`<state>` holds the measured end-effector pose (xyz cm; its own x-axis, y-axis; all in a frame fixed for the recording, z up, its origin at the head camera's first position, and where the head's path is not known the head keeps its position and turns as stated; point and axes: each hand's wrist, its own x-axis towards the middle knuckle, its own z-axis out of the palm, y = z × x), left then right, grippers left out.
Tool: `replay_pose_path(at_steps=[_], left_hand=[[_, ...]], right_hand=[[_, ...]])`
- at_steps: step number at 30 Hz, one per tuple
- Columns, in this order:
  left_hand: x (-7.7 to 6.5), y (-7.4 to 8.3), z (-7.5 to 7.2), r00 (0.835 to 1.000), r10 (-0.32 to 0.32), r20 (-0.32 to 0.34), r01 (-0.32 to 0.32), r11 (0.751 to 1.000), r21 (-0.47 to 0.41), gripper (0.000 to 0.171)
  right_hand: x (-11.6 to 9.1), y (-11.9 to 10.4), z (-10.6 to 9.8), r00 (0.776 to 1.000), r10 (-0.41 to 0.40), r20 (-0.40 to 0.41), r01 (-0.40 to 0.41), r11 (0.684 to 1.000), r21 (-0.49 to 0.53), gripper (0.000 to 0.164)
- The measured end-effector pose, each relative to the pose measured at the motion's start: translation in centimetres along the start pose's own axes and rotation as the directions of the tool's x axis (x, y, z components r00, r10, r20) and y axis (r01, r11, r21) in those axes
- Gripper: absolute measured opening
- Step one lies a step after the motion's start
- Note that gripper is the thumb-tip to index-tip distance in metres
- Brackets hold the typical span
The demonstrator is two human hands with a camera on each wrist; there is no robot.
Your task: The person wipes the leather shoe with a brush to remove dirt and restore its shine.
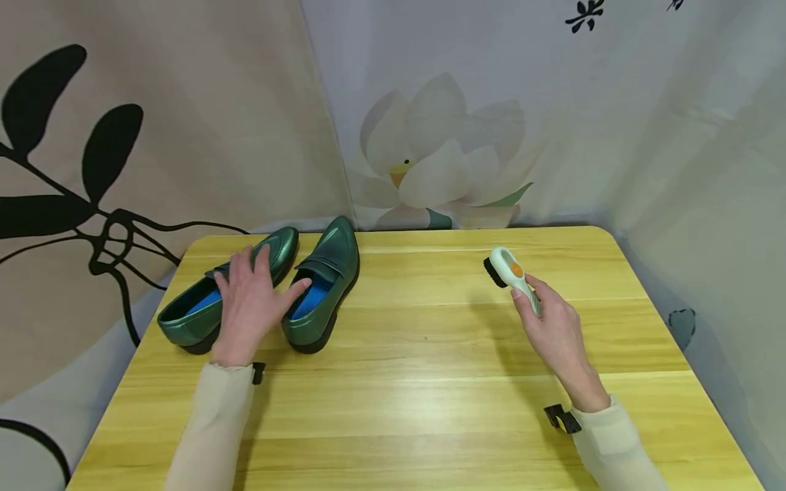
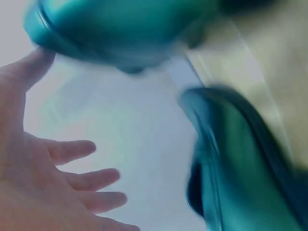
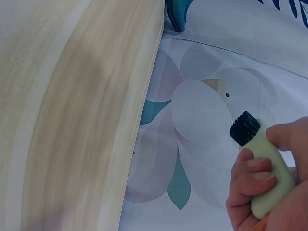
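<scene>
Two dark green loafers with blue insoles stand side by side at the table's left. My left hand (image 1: 248, 303), fingers spread, is over the inner side of the left loafer (image 1: 184, 327). Its thumb reaches to the opening of the right loafer (image 1: 338, 256). In the left wrist view the thumb tip meets the edge of one loafer (image 2: 110, 33), while the other fingers stay apart from the second loafer (image 2: 240, 159). Over the table's right half, my right hand (image 1: 555, 327) grips a white-handled brush (image 1: 505, 262) with an orange button; its black bristles (image 3: 244, 128) face left.
The wooden table (image 1: 393, 409) has rounded back corners. A pale curtain (image 1: 491, 82) with flower and leaf prints hangs close behind its back edge and along both sides. A black band clip (image 1: 561, 419) sits at the right wrist.
</scene>
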<state>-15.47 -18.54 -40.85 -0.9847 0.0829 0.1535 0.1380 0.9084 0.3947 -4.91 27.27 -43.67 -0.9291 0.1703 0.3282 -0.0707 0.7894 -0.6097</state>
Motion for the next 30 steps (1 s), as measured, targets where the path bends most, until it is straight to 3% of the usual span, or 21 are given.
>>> replay_pose_path(at_steps=[5,12,17,22,25,30], left_hand=[[1.3,-3.9,-1.4,1.0,-0.021,-0.002,0.021,0.996,0.091,0.114],[2.4,-8.8,-2.7,0.985,-0.115,0.126,0.087,0.975,0.203,0.127],[2.6,-10.2,-2.9,0.959,-0.175,0.225,0.125,0.967,0.221,0.13],[2.6,-10.9,-2.5,0.933,-0.226,0.281,0.156,0.956,0.249,0.128],[2.7,-11.1,-2.2,0.927,-0.243,0.285,0.166,0.948,0.271,0.122],[2.5,-11.6,-1.9,0.933,-0.265,0.245,0.2,0.944,0.262,0.113]], right_hand=[[-0.1,0.0,0.0,1.0,0.003,0.006,-0.003,1.0,0.004,0.049],[0.0,0.1,0.1,1.0,0.002,0.009,-0.002,1.0,0.005,0.049],[0.1,0.1,0.1,1.0,0.006,0.022,-0.006,1.0,0.004,0.049],[0.0,0.1,0.3,1.0,0.006,0.029,-0.006,1.0,0.004,0.049],[0.0,0.2,0.3,1.0,0.007,0.027,-0.008,1.0,0.009,0.049],[-0.1,0.1,0.5,0.999,0.012,0.036,-0.012,1.0,0.017,0.049]])
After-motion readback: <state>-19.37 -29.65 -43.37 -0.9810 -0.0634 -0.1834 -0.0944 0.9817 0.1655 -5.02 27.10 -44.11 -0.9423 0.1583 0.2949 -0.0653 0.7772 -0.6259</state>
